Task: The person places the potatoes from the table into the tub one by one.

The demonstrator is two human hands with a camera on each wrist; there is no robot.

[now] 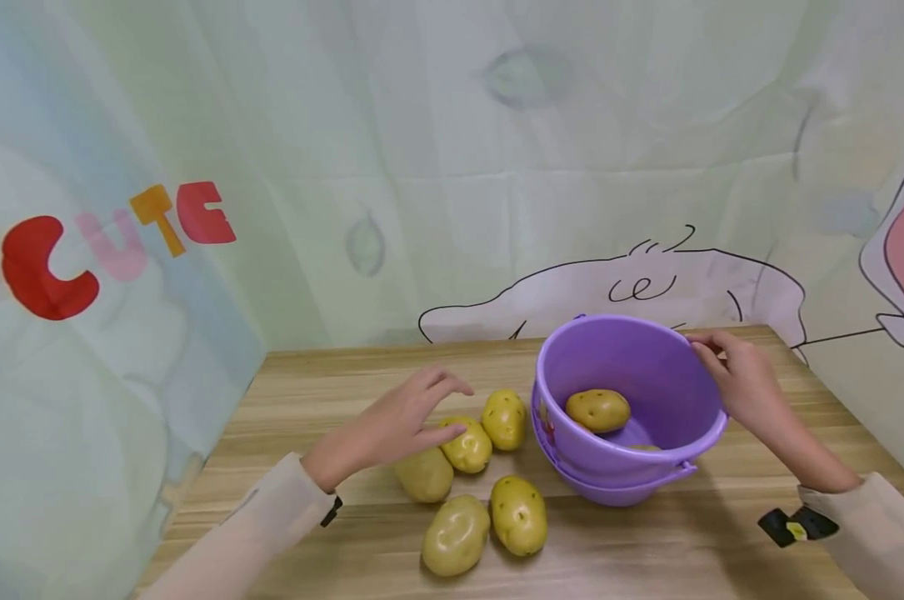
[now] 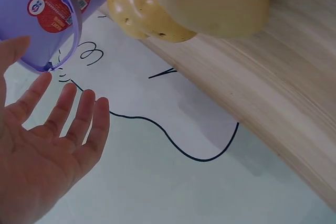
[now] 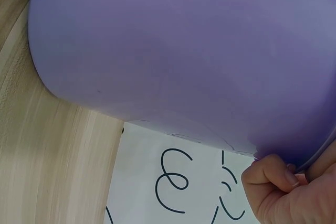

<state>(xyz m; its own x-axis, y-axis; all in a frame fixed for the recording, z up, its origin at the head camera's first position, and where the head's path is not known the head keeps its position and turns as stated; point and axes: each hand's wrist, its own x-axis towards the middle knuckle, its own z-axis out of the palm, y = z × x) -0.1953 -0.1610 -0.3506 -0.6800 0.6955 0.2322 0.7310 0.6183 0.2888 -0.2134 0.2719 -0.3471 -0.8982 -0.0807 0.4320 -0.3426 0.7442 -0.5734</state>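
A purple bucket (image 1: 616, 467) stands tilted on the right half of the table, its mouth toward me, with a potato (image 1: 598, 410) and the edge of another inside. My right hand (image 1: 744, 379) pinches its right rim; the right wrist view shows curled fingers (image 3: 270, 174) at that rim. My left hand (image 1: 399, 421) hovers over the potatoes left of the bucket, fingers spread and holding nothing. Below it lie a paler potato (image 1: 425, 477) and a yellow potato (image 1: 468, 446). Another yellow potato (image 1: 505, 419) sits between them and the bucket.
Nearer me on the wooden table (image 1: 332, 550) lie a pale potato (image 1: 456, 536) and a yellow potato (image 1: 519, 516), side by side. The bucket's handle (image 1: 609, 487) hangs down along its front. A printed curtain (image 1: 422, 167) hangs behind the table and along its sides.
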